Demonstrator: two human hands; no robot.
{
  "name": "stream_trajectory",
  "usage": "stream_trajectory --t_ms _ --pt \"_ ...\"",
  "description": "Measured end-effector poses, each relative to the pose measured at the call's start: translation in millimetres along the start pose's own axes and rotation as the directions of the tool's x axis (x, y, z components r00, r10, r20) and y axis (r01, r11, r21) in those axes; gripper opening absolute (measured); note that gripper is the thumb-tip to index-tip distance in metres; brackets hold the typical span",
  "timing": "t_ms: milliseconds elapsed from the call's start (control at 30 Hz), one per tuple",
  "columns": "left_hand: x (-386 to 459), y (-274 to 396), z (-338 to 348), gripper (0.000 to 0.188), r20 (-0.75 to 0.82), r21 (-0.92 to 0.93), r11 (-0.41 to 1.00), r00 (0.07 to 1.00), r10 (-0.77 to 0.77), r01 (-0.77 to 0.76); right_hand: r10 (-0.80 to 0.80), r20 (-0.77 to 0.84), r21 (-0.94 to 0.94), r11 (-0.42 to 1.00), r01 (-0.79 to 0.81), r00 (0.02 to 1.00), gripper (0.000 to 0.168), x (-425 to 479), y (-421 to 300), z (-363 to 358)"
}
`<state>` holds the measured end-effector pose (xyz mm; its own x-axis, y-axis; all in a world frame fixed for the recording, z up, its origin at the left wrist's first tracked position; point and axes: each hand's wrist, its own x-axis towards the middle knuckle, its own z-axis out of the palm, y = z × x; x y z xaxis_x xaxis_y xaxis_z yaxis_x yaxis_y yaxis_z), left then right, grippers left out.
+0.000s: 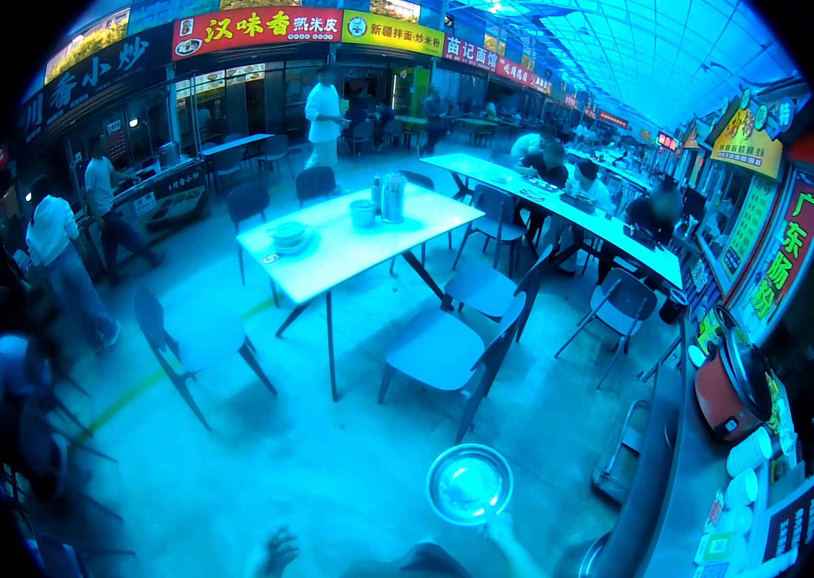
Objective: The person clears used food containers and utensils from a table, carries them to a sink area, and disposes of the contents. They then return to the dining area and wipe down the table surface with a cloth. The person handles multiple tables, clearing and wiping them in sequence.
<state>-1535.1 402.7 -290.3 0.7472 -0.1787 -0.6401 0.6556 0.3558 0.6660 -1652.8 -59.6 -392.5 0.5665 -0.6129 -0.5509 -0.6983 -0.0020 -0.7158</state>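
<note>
My right hand (499,529) grips the near rim of a round, shiny metal basin (469,482). The basin hangs above the floor, and I make out nothing inside it. At the lower edge of the view is my left hand (280,550), its fingers loosely curled and a little apart, with nothing visible in it. In front of me stands a white-topped table (349,260). A stack of plates (288,237) rests on its left part. A small tub (362,214) and a holder full of utensils (392,199) stand near its middle.
Chairs surround the table, including a near one (436,350) and a left one (197,343). On my right runs a counter (674,469) with a red rice cooker (728,390) and stacked bowls (748,451). People sit at a long table (594,220); others walk on the left.
</note>
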Motion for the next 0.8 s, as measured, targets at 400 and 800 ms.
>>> stream_trajectory --t_ms 400,800 --pt "260 158 16 0.038 -0.111 -0.215 0.969 0.989 0.097 -0.119 -0.197 0.364 -0.297 0.902 0.314 0.91 0.062 259 -306 177" --pt "428 326 71 0.029 -0.191 0.032 0.995 0.978 -0.083 0.09 -0.07 0.433 0.027 0.998 0.065 0.899 0.055 383 -529 380"
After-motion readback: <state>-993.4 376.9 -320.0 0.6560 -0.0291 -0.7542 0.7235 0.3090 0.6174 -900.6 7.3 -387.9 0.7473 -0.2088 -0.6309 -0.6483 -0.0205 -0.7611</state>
